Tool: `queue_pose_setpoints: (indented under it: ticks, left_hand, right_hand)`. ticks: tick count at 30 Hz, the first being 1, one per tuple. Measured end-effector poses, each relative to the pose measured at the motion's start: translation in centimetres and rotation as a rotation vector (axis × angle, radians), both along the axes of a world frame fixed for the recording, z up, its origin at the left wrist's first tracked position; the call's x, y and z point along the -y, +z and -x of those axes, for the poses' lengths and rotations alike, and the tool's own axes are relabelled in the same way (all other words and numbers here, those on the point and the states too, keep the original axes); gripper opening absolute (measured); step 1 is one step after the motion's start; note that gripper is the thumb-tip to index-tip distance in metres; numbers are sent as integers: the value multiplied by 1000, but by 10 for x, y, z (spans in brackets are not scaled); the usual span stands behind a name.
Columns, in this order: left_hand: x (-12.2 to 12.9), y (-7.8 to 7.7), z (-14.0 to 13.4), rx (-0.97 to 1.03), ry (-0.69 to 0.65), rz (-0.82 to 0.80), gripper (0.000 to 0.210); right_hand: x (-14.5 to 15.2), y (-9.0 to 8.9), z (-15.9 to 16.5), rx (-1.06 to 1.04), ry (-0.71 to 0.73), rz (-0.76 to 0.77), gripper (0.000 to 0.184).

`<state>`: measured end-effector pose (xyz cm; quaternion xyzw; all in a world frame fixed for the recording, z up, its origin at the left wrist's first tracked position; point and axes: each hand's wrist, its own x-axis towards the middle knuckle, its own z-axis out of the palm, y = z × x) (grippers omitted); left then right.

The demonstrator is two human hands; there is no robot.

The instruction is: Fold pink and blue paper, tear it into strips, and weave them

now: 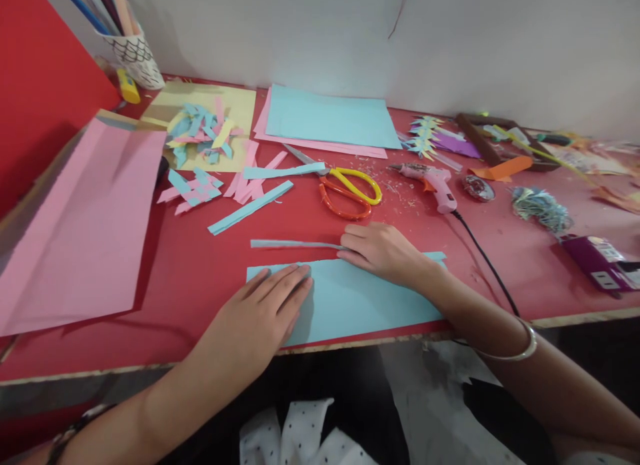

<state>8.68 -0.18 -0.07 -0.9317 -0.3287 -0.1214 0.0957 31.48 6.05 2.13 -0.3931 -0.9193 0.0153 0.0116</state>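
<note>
A light blue sheet of paper (350, 298) lies at the front edge of the red table. Pressing flat on its left part is my left hand (273, 298), fingers stretched out. My right hand (383, 251) pinches a narrow blue paper strip (295, 243) along the sheet's far edge. The strip's left end stands apart from the sheet; another bit of it shows right of my wrist. Whether it is still joined under my hand is hidden. Beyond my hands lie scissors (350, 191) with yellow and orange handles, partly under one blue strip (285, 171), and another blue strip (250, 208).
Blue and pink sheets (330, 121) are stacked at the back. Woven paper pieces (200, 135) lie on a yellow sheet. A pink glue gun (435, 183) trails a black cord on the right, near a purple extension box (597, 261). Folded pink paper (95, 231) stands left.
</note>
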Motion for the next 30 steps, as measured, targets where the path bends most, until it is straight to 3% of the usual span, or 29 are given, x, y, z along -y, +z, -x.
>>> queue_pose_setpoints:
  ticks: [10, 18, 24, 30]
  left_hand:
    - [-1, 3, -1, 6, 5, -5, 41]
    - [-1, 5, -2, 15, 0, -30, 41]
    - [0, 3, -1, 28, 4, -70, 41]
    - [0, 3, 1, 24, 0, -58, 40]
  right_hand:
    - [3, 1, -14, -2, 67, -20, 41]
    - [0, -2, -16, 22, -41, -8, 36]
    - [5, 0, -28, -64, -1, 30, 37]
    - [5, 1, -31, 28, 33, -32, 40]
